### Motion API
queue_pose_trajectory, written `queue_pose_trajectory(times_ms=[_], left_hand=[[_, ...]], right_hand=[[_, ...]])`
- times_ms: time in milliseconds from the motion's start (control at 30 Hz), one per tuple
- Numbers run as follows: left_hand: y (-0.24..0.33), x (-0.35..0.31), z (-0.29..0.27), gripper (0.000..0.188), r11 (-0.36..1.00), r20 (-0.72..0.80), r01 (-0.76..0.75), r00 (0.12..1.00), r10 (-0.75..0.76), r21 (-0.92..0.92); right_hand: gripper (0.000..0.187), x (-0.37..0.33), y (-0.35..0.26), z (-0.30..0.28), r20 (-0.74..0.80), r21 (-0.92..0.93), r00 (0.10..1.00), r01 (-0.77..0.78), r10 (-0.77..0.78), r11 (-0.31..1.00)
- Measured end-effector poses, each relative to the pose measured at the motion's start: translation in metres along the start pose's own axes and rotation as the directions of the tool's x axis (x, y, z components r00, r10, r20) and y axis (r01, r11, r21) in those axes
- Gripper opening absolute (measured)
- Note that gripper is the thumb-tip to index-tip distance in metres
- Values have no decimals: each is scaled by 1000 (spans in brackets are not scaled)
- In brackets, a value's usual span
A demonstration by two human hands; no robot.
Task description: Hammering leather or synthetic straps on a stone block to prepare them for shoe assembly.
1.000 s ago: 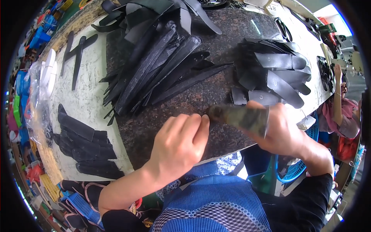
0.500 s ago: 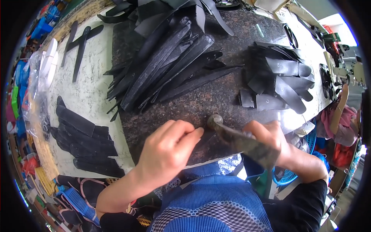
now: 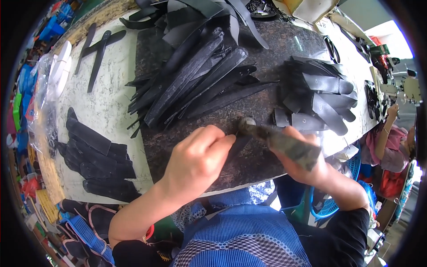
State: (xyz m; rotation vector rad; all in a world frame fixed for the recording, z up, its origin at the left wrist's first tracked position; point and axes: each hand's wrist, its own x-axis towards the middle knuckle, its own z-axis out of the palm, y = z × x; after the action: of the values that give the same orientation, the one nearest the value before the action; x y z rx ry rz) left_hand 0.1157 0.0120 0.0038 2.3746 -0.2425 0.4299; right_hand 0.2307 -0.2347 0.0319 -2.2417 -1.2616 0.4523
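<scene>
My left hand [image 3: 195, 155] is closed in a pinch, thumb against forefinger, on a dark strip [image 3: 240, 144] lying on the dark stone slab [image 3: 200, 171]. Most of that strip is hidden by the fingers or blends into the slab. In my closed right hand [image 3: 302, 164] is a hammer [image 3: 287, 144] with a broad, worn handle end. Its rounded metal head is just right of my left fingertips, low over the strip; whether it touches cannot be made out. Beyond my hands, a heap of long black leather-like strips [image 3: 195, 84] covers the slab's left half.
Shorter black pieces [image 3: 322, 95] are piled at the right. More black pieces [image 3: 100, 155] lie fanned on the white tabletop at the left, with crossed strips [image 3: 100, 58] farther back. A blue basket [image 3: 329, 208] stands below the right table edge. Another person [image 3: 387, 142] sits at far right.
The hammer head has moved farther from me, closer to my left fingertips, and the handle is tilted differently. My left hand keeps its pinch. The view has shifted slightly.
</scene>
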Motion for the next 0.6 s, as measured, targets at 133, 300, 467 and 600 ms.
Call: queue_pose_trajectory(times_ms=[133,300,467,600], left_hand=[[3,-10,-16,27,977,126,153,983,-135,-150],[13,-21,-8,36,998,59,34,998,-38,61],[13,-30,-4,33,993,-11,45,999,-44,105],[7,-35,-19,25,983,15,160,987,-159,-94]], right_hand=[[11,19,-20,-9,-127,242,958,-222,258,944],[18,9,-7,-5,15,88,996,90,-92,992],[20,11,-16,-8,40,51,995,87,-89,995],[21,17,-17,0,-33,99,991,131,-128,986]])
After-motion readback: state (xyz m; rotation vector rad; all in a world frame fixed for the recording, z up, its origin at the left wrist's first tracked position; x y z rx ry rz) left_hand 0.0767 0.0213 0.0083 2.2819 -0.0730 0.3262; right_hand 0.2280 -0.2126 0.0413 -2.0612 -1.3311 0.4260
